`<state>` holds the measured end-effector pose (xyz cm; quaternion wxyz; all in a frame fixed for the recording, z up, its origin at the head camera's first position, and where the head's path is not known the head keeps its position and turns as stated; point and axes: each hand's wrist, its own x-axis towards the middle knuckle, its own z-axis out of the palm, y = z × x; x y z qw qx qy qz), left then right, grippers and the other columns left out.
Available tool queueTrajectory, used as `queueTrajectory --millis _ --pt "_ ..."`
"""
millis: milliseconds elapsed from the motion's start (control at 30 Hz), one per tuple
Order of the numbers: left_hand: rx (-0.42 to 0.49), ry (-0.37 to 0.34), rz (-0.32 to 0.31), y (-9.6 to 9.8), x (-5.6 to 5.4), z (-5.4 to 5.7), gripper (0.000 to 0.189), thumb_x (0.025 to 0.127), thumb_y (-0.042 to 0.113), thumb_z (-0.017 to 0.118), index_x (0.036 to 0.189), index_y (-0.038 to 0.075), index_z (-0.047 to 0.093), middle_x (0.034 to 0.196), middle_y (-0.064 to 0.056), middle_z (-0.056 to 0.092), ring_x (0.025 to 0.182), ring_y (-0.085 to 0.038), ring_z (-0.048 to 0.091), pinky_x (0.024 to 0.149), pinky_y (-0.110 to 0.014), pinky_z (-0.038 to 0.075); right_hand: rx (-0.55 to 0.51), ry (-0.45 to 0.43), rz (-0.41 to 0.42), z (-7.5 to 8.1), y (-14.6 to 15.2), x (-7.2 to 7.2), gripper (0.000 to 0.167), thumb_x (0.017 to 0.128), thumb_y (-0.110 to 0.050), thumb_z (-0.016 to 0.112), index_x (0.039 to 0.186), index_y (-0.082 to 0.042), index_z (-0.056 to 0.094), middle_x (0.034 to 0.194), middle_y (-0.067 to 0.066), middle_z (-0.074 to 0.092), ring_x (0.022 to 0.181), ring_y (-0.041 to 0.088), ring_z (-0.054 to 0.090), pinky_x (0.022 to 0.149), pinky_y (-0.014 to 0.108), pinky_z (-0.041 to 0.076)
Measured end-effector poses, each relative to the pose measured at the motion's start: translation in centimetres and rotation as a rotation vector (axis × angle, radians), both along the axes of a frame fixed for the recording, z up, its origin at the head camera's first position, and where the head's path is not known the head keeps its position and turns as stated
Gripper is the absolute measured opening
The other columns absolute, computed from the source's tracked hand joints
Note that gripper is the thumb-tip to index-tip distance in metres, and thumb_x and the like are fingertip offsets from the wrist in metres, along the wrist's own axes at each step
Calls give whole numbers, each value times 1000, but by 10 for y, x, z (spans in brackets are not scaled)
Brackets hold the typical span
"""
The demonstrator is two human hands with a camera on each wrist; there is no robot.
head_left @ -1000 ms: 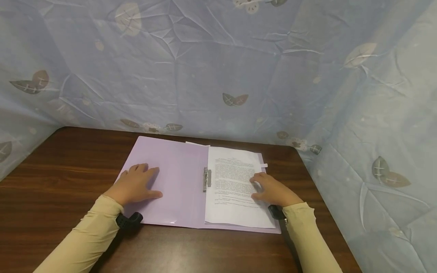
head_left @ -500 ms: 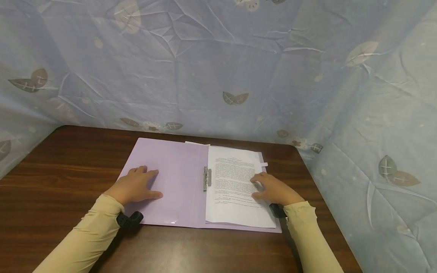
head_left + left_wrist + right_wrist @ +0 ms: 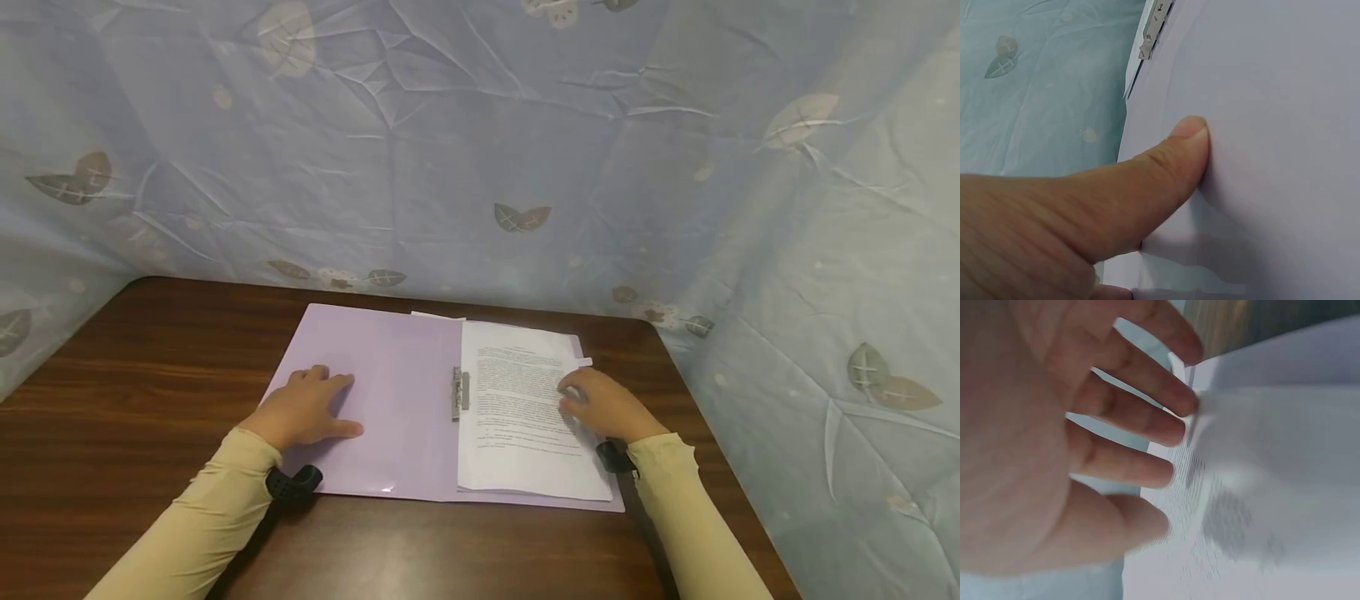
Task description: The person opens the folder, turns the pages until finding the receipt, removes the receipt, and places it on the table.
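Observation:
A lilac folder [image 3: 397, 358] lies spread flat, a metal clip [image 3: 460, 394] near its spine. White printed sheets [image 3: 525, 471] cover its right half. My left hand [image 3: 303, 412] rests on the bare left cover with fingers spread; its thumb [image 3: 1154, 172] lies straight along the surface in the left wrist view. Over the right edge of the sheets is my right hand [image 3: 606, 406]. In the right wrist view its fingers [image 3: 1138, 415] are spread and slightly bent above the print, with nothing pinched between them. Whether the fingertips touch the paper is unclear.
A small white tab [image 3: 583, 362] sticks out past the folder's right edge. Another paper edge [image 3: 437, 316] shows behind the top. The dark wooden table [image 3: 150, 358] meets a leaf-patterned pale blue cloth [image 3: 450, 167] at the back and sides.
My right hand has shifted slightly away from me, and its thumb has come nearer the fingers. The left hand keeps its place on the cover. The view has moved a little.

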<state>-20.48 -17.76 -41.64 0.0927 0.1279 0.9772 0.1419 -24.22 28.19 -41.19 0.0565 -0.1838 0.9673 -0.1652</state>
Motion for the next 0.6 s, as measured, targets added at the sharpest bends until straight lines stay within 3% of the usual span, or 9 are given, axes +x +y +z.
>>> queueTrajectory --millis 267,600 --pt "7 10 11 1 2 5 90 80 55 84 145 0 55 143 -40 45 131 -63 42 94 -74 45 -8 2 -139 12 9 -38 44 100 -24 64 136 1 61 135 23 59 121 39 61 103 57 49" --pt "17 13 13 1 4 3 88 81 54 84 145 1 56 144 -39 45 131 -62 43 93 -74 46 32 -35 -126 5 7 -70 47 102 -19 58 142 6 54 135 27 56 121 40 58 107 58 44"
